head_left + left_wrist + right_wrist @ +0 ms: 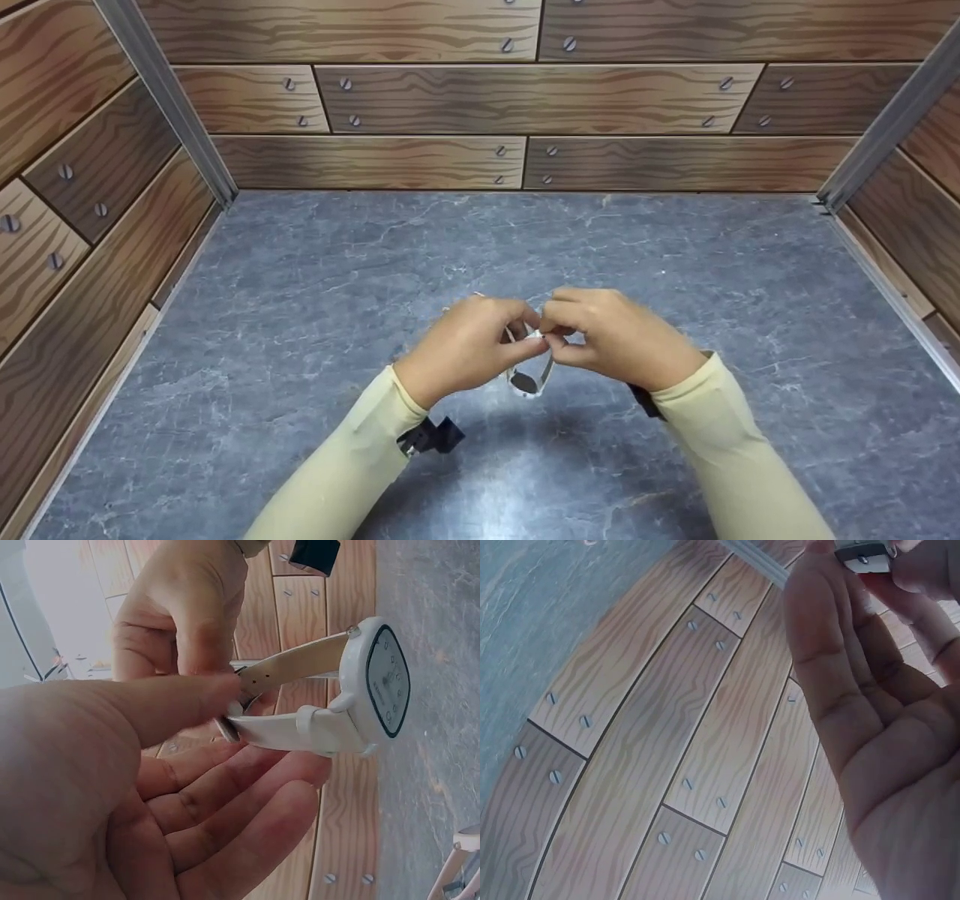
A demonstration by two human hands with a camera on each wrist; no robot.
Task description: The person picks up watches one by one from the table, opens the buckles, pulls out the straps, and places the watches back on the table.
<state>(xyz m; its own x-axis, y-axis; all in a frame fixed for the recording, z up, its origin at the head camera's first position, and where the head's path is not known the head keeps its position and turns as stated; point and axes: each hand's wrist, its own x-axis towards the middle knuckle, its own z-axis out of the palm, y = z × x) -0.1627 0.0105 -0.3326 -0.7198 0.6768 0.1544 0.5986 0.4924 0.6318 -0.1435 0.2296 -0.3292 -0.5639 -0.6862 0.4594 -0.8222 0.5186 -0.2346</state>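
A white wristwatch hangs from both hands, its strap bent into a loop and its dial turned down toward the tabletop. My left hand pinches the strap near the buckle between thumb and fingers; its other fingers spread under the strap in the left wrist view. Close against it, my right hand pinches the strap at the same end with thumb and forefinger. Part of the buckle shows at the top of the right wrist view. The fingers hide most of where the strap ends meet.
A second strapped item with a pinkish band lies on the grey marbled tabletop, mostly behind my left hand in the head view. Wood-patterned walls with metal corner posts enclose the table at the back and sides.
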